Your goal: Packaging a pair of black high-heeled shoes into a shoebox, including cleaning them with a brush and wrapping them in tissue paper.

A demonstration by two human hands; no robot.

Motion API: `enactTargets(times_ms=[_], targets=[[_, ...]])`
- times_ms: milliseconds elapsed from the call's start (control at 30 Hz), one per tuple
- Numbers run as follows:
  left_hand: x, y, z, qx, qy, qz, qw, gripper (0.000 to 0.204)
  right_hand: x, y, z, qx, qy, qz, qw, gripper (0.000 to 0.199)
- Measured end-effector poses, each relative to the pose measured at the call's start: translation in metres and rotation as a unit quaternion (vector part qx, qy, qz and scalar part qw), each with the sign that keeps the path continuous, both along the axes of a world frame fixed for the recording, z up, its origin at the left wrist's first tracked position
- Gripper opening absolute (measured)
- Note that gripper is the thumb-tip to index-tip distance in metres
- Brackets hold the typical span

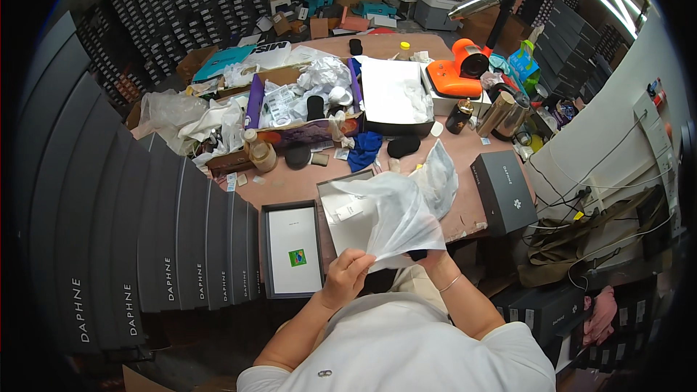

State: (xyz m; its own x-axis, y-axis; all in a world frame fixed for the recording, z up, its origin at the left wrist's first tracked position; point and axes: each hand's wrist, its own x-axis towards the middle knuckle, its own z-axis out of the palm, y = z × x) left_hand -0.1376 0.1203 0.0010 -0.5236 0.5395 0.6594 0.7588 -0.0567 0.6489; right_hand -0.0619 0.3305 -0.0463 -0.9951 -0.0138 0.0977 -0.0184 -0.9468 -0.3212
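My left hand (347, 276) and my right hand (433, 258) both grip the lower edge of a white translucent plastic bag (403, 218), which stands up from my hands over the table edge. A small dark object (417, 255) shows at the bag's bottom by my right hand. Behind the bag lies an open grey box (341, 207) with white paper inside. To the left sits a dark box lid (292, 249) with a white inner face and a small green sticker.
A closed dark grey box (503, 190) lies at the right table edge. Stacks of dark boxes (145, 247) line the left. The far table holds crumpled paper (319, 76), an open white-lined box (392, 98), bottles (261, 152), an orange device (457, 69) and a blue cloth (363, 149).
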Motion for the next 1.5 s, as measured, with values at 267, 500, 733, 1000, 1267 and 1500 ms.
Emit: enactTargets(times_ms=[267,500,733,1000,1267,1500], targets=[[0.022,0.026,0.008,0.044,0.014,-0.074,0.996,0.022,-0.017,0.001,0.005,0.934,0.063,0.085,0.340,0.039],[0.053,0.007,0.004,0.038,0.029,-0.193,0.980,0.029,0.015,-0.015,0.035,0.531,-0.046,-0.116,0.838,0.050],[0.054,0.004,0.002,0.022,0.023,-0.232,0.972,0.030,-0.014,-0.016,0.027,0.401,-0.162,-0.092,0.897,0.043],[0.029,-0.031,-0.016,-0.170,-0.100,-0.283,0.939,0.024,-0.048,-0.011,0.050,0.598,-0.058,-0.055,0.798,0.042],[0.011,-0.004,-0.068,0.223,-0.810,-0.073,0.537,0.076,-0.059,-0.067,0.059,0.875,0.187,-0.199,0.400,0.042],[-0.034,-0.025,-0.072,0.280,-0.704,0.076,0.649,0.040,0.003,-0.044,-0.027,0.632,-0.137,0.095,0.757,0.059]])
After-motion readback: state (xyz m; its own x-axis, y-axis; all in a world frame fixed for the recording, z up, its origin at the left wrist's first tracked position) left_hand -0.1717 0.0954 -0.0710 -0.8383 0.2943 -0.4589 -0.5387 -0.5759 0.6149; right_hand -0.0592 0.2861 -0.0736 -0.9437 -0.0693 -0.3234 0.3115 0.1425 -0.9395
